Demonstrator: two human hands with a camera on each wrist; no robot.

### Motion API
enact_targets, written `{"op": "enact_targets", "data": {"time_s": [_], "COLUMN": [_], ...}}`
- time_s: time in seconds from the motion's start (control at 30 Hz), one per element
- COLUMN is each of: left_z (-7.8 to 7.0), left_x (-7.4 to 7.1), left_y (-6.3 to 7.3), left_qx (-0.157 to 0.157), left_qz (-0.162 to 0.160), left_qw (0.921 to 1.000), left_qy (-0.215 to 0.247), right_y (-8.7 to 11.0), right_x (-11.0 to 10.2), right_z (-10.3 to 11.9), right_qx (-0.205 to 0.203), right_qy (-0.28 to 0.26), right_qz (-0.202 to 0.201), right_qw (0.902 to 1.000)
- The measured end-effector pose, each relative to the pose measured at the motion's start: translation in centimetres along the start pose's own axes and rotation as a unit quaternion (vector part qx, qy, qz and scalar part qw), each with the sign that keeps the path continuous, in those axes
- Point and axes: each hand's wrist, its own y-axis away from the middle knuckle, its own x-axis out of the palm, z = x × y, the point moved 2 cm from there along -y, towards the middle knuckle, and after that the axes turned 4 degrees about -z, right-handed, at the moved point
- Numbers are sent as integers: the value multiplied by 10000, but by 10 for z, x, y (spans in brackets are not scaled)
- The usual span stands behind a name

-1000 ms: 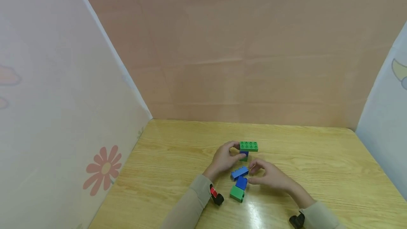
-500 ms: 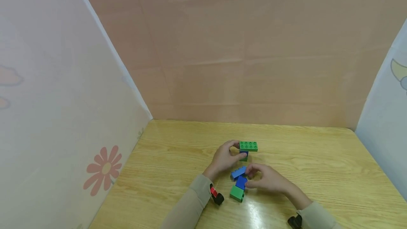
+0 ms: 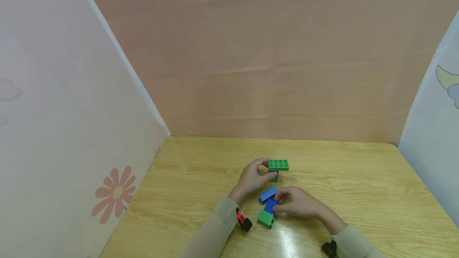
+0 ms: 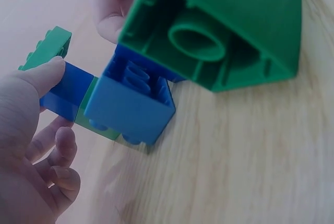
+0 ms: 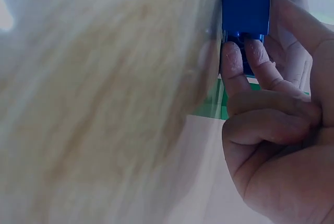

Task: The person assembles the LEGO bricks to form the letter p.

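Note:
My left hand grips a small stack: a long green brick with studs on top, a blue brick under it and a green brick at the bottom. The thumb lies against the blue brick. Nearer to me, my right hand pinches a dark blue brick between thumb and fingertips. In the right wrist view two fingertips press at the studded side of this dark blue brick. A lighter blue brick lies on its side just beyond, and a green brick lies just in front.
The wooden table meets a brown backdrop at its far edge. White patterned panels stand at the left and right. A black wrist device hangs under the left sleeve.
My right hand has moved a little to the left and its fingers have closed on the dark blue brick. The left hand keeps its grip on the stack. The camera has shifted slightly.

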Motion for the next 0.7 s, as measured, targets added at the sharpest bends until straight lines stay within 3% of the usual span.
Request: {"op": "enact_targets", "data": {"time_s": [0.7], "left_z": [2], "left_x": [1], "left_y": [1], "left_qx": [94], "left_qz": [-65], "left_qw": [9999], "left_qy": [-5], "right_y": [-4], "right_x": [3], "right_z": [6], "right_qx": [200], "right_qy": [-3], "right_qz": [168], "right_qw": [9997]}}
